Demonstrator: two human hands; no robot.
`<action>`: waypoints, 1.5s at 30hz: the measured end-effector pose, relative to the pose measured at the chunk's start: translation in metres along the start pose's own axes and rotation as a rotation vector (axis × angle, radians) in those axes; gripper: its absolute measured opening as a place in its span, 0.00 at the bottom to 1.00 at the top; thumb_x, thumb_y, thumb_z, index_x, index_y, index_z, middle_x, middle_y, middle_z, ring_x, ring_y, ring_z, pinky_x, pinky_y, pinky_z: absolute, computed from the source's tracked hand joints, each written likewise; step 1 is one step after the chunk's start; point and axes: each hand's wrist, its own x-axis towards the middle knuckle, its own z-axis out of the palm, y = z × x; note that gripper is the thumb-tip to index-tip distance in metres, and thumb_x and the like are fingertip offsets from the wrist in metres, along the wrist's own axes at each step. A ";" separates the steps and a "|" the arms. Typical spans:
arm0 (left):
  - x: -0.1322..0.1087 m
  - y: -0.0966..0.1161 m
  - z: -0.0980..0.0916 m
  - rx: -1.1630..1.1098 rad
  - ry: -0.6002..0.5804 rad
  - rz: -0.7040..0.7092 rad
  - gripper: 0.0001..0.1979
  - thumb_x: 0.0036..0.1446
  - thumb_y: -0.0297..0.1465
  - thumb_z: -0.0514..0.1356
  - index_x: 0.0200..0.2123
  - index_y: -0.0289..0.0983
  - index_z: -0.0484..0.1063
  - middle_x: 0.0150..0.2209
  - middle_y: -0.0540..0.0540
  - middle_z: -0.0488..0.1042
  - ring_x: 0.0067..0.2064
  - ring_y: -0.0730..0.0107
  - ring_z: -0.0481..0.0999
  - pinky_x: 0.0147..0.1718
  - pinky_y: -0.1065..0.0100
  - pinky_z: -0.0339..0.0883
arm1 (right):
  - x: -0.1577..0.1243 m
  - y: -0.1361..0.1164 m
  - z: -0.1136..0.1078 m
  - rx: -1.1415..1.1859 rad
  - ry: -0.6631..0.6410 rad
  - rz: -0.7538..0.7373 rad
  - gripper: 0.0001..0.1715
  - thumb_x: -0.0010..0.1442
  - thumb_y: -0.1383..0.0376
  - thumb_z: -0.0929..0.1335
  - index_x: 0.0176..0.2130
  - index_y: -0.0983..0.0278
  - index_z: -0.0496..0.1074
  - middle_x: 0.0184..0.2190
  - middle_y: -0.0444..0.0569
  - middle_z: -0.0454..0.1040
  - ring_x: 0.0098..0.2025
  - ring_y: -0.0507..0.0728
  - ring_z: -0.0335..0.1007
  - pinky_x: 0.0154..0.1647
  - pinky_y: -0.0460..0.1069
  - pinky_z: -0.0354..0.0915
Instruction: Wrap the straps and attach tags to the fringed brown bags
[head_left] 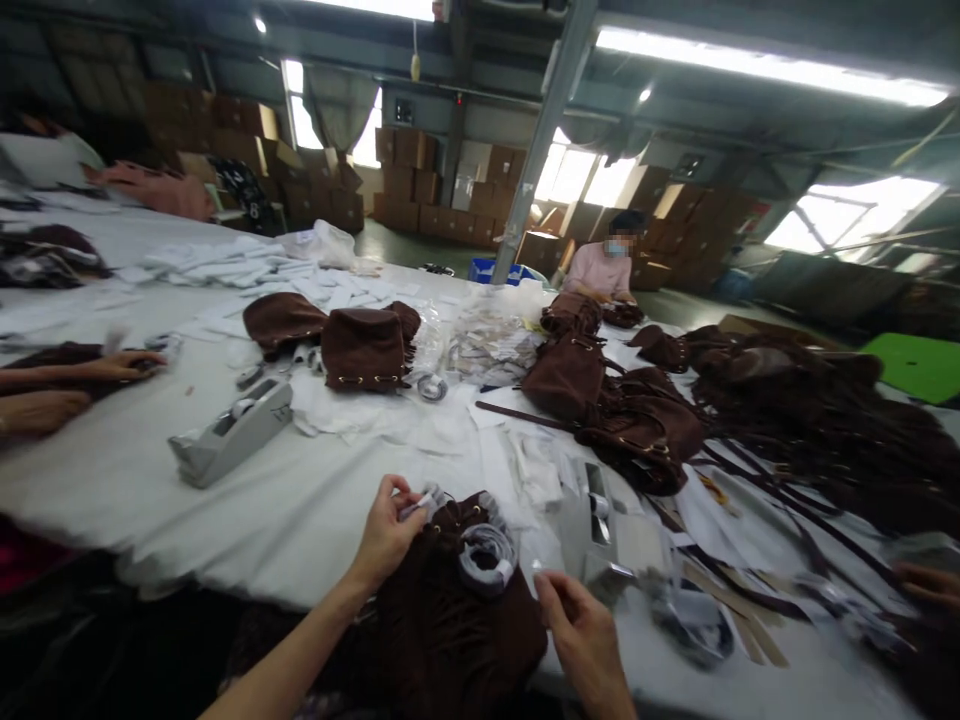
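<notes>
A dark brown fringed bag [465, 630] with gold-coloured eyelets lies at the table's front edge, right before me. My left hand [390, 530] is closed in a pinch on a plastic-wrapped piece [429, 498] at the bag's upper left. On top of the bag rests a coil wrapped in greyish plastic [487, 560]. Just right of the bag, my right hand [581, 635] pinches a small clear bit that looks like tape [538, 568]. Beside that hand stands a tape dispenser [600, 515].
Another tape dispenser [232, 430] stands left. Brown bags [364, 345] and a large brown pile [810, 420] cover parts of the table [315, 530]. Co-workers' hands show at the left [112, 370] and right edges; a masked person [600, 270] sits across. A post [536, 150] rises behind.
</notes>
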 end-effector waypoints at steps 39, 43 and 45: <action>-0.010 0.006 0.000 0.122 0.051 0.117 0.16 0.51 0.31 0.63 0.44 0.36 0.74 0.43 0.42 0.78 0.47 0.60 0.76 0.47 0.63 0.69 | 0.054 -0.066 0.132 0.453 -0.116 0.126 0.32 0.46 0.52 0.73 0.45 0.63 0.62 0.13 0.34 0.65 0.11 0.49 0.57 0.12 0.42 0.52; -0.001 0.021 -0.003 -0.087 -0.078 -0.037 0.17 0.48 0.37 0.66 0.40 0.33 0.74 0.34 0.44 0.78 0.34 0.67 0.77 0.31 0.70 0.71 | 0.061 -0.066 0.133 0.490 -0.241 0.031 0.24 0.51 0.52 0.69 0.43 0.60 0.62 0.14 0.33 0.63 0.13 0.50 0.58 0.14 0.43 0.55; 0.004 0.022 -0.003 -0.166 -0.062 -0.100 0.17 0.47 0.39 0.67 0.35 0.33 0.73 0.27 0.48 0.76 0.25 0.74 0.72 0.23 0.74 0.66 | 0.064 -0.066 0.133 0.485 -0.292 -0.030 0.23 0.51 0.53 0.69 0.43 0.60 0.62 0.15 0.33 0.63 0.15 0.50 0.60 0.17 0.44 0.58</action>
